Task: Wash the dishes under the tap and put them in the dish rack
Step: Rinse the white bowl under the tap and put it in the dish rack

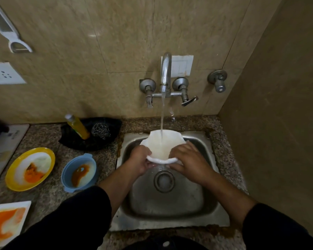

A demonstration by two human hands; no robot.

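I hold a white scalloped bowl (pixel 156 144) tilted over the steel sink (pixel 208 204), with water from the tap (pixel 165 73) running into it. My left hand (pixel 140 160) grips its near-left rim and my right hand (pixel 185 162) grips its near-right rim. On the counter to the left sit three dirty dishes with orange stains: a yellow-rimmed plate (pixel 30 168), a blue bowl with handles (pixel 79 172) and a white square plate (pixel 6 222). No dish rack is in view.
A black tray (pixel 108 123) behind the blue bowl holds a yellow soap bottle (pixel 78 126) and a steel scrubber (pixel 100 131). A second valve (pixel 217 79) sticks out of the wall at right. The tiled side wall stands close on the right.
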